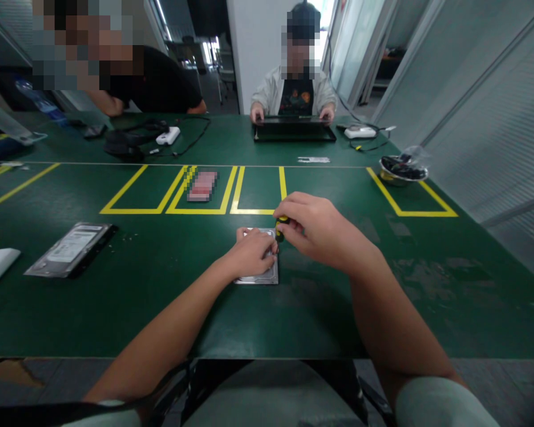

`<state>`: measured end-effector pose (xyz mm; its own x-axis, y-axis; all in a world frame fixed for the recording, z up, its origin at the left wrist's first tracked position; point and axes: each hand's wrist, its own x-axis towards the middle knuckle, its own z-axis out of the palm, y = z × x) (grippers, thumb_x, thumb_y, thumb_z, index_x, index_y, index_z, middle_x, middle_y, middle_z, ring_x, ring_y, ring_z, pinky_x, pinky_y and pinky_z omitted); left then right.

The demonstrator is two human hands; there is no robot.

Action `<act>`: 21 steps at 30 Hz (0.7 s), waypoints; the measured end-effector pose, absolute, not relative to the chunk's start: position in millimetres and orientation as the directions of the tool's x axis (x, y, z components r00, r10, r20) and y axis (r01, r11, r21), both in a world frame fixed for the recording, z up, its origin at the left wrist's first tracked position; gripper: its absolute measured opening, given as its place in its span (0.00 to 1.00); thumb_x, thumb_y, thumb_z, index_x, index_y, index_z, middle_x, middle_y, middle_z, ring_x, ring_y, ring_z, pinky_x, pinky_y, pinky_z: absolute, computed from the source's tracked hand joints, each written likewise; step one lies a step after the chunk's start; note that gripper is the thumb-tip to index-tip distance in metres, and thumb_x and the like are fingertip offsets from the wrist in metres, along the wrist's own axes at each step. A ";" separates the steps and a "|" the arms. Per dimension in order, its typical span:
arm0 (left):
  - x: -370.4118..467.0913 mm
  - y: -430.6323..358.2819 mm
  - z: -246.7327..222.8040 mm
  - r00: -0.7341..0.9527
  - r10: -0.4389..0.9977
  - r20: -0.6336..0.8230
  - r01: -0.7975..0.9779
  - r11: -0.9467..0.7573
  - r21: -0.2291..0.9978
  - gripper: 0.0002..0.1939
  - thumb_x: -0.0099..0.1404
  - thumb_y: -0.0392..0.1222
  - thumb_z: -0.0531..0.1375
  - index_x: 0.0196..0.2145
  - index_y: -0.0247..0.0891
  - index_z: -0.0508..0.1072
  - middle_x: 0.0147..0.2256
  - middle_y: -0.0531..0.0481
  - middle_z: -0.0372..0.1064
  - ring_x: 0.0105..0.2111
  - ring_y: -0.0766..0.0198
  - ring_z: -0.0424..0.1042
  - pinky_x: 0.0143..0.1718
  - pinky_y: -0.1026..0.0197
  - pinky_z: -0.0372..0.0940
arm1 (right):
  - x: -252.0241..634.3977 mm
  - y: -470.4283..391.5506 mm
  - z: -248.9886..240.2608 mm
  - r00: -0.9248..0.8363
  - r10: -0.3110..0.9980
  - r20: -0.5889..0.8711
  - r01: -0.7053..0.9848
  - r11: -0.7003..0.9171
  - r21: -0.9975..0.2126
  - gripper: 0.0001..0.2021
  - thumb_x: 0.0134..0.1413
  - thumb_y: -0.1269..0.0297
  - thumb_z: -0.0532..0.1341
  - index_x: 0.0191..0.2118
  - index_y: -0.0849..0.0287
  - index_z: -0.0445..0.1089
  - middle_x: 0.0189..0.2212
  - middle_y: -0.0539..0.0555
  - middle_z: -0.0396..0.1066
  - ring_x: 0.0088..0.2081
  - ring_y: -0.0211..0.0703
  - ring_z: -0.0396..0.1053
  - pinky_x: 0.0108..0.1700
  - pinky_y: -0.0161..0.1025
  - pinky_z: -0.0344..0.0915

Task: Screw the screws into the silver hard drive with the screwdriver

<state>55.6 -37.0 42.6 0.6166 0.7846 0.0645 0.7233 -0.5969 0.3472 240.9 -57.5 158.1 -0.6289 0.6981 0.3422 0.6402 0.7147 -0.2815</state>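
Note:
A silver hard drive [260, 279] lies on the green table in front of me. My left hand [253, 254] rests across its top with bent fingers, gripping it and hiding much of its surface. Over the drive's upper right corner, my right hand [309, 228] is closed around the yellow-and-black handle of a screwdriver [280, 229]. The tool stands roughly upright; its tip is hidden from view. To the left, a second hard drive [71, 250] with a white label lies apart from both hands, several tiny bits that look like screws [127, 237] scattered beside it.
Yellow tape outlines cross the table [160, 314]; one holds a pixelated pink item [202, 186]. A metal bowl of dark items [403, 171] stands at right. Across the table, a person holds a black tray [294, 131]; another person sits at left near black gear [129, 142] and cables.

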 end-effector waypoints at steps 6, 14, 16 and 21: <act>56.7 -28.3 46.1 0.655 0.755 0.010 0.711 -0.621 0.331 0.07 0.60 0.44 0.59 0.35 0.42 0.74 0.39 0.46 0.73 0.45 0.46 0.67 0.45 0.46 0.53 | 240.9 -59.7 161.6 -0.656 0.692 0.301 0.635 0.722 -0.274 0.12 0.60 0.75 0.53 0.41 0.65 0.74 0.40 0.60 0.71 0.43 0.45 0.67 0.46 0.39 0.62; 58.2 -23.8 49.2 0.661 0.750 -0.025 0.714 -0.619 0.327 0.06 0.59 0.42 0.60 0.33 0.41 0.75 0.36 0.48 0.74 0.43 0.48 0.68 0.45 0.47 0.54 | 243.3 -57.5 157.6 -0.677 0.662 0.322 0.585 0.750 -0.310 0.15 0.59 0.78 0.51 0.43 0.64 0.74 0.44 0.59 0.73 0.47 0.45 0.69 0.51 0.42 0.64; 57.6 -24.1 48.2 0.655 0.755 -0.029 0.716 -0.609 0.342 0.05 0.59 0.43 0.60 0.33 0.42 0.74 0.36 0.49 0.74 0.43 0.48 0.68 0.45 0.47 0.55 | 242.9 -58.0 158.0 -0.680 0.660 0.319 0.585 0.751 -0.307 0.15 0.60 0.77 0.51 0.42 0.64 0.75 0.46 0.60 0.73 0.48 0.45 0.69 0.52 0.42 0.64; 57.2 -23.3 45.5 0.637 0.770 -0.027 0.731 -0.593 0.338 0.06 0.59 0.45 0.61 0.33 0.42 0.74 0.38 0.47 0.73 0.45 0.46 0.68 0.45 0.47 0.55 | 240.9 -56.6 157.2 -0.660 0.677 0.325 0.607 0.736 -0.301 0.11 0.61 0.73 0.55 0.43 0.64 0.74 0.44 0.61 0.72 0.47 0.46 0.69 0.51 0.42 0.64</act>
<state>57.2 -23.3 45.5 0.6373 0.7702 -0.0268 0.7308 -0.5930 0.3380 240.9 -56.6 157.2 -0.6600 0.6772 0.3251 0.6066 0.7358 -0.3011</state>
